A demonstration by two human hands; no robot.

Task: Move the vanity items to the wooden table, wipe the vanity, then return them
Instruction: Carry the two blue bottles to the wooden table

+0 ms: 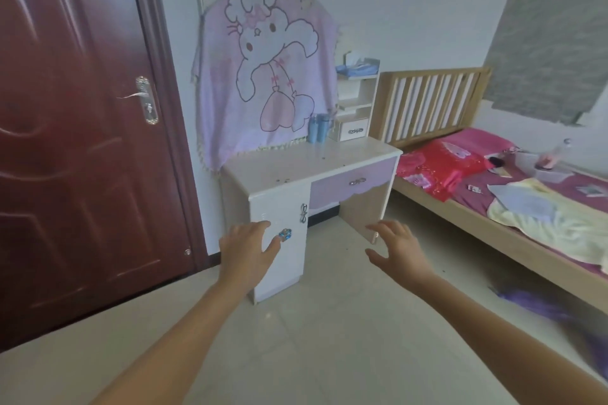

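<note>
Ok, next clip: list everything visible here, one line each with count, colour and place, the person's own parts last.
vanity: one, white with lilac drawer, against the back wall.
cartoon cloth: one, lilac and pink, draped over the vanity's upright back.
blue bottles: apparently two, light blue, at the rear of the vanity top.
shelf unit: one, white, on the vanity's right rear corner.
tissue box: one, blue and white, on top of the shelf unit.
door: one, dark red, left, closed.
bed: one, light wood with pink bedding and scattered small items, right.
left hand: one, bare, open, held out before the vanity cabinet.
right hand: one, bare, open, held out above the floor.
</note>
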